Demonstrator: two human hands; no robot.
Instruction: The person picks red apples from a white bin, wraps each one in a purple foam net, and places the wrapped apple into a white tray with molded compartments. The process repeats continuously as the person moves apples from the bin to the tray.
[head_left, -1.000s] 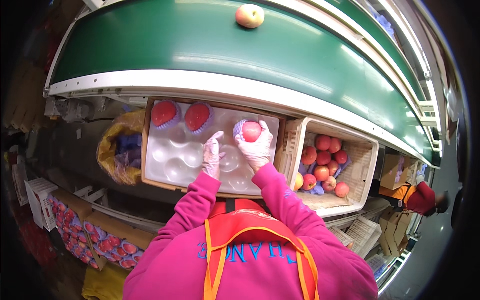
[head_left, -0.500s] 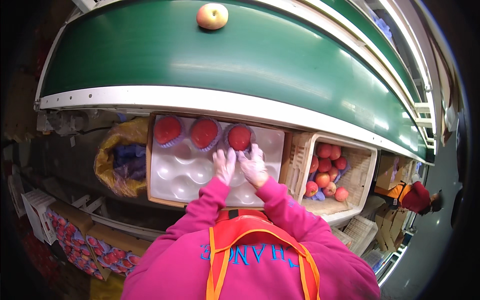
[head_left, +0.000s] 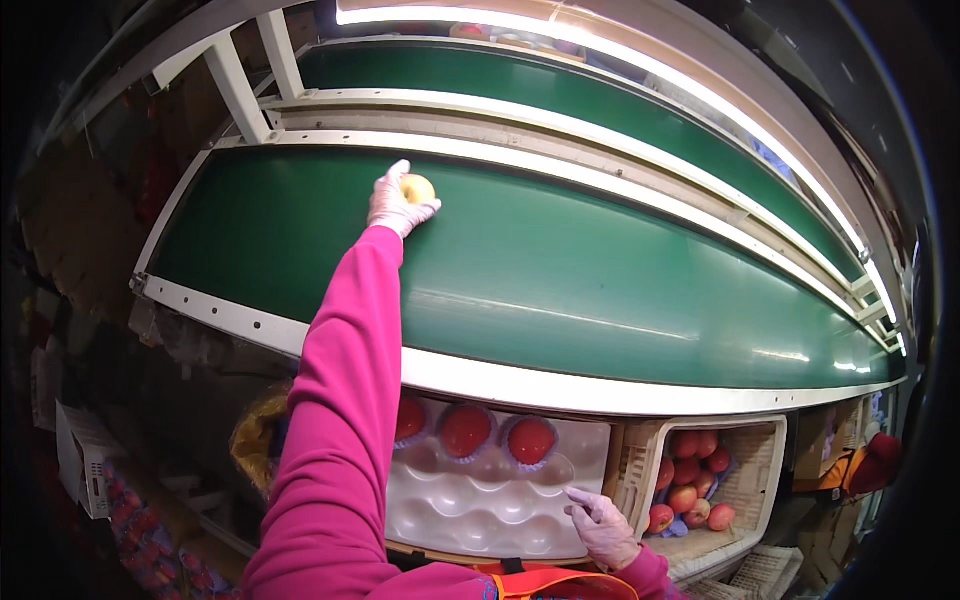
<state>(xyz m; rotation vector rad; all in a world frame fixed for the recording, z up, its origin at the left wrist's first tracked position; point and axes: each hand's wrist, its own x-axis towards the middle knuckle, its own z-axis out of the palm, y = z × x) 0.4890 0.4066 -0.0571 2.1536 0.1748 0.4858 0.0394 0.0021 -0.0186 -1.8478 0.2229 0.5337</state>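
On the green conveyor belt (head_left: 560, 260), my left hand (head_left: 397, 203) is stretched far forward, its fingers closed round a pale yellow apple (head_left: 419, 187). Below, my right hand (head_left: 600, 525) hovers empty over the right front of a white moulded tray (head_left: 450, 510), fingers loosely bent and apart. Along the tray's back row sit three red apples (head_left: 532, 440) in purple foam nets; the leftmost is partly hidden behind my left sleeve. The tray lies in a cardboard box.
A plastic crate (head_left: 763, 470) of several apples stands right of the tray. The belt's white rail (head_left: 600, 382) runs behind both, with a second belt (head_left: 520, 75) farther back. A yellow bag (head_left: 255, 440) is at left. A co-worker (head_left: 865, 465) is at the far right.
The third netted apple has been released in the tray. My left hand has moved up onto the belt and gripped the apple there. My right hand has drawn rightward. The view has tilted toward the belts.
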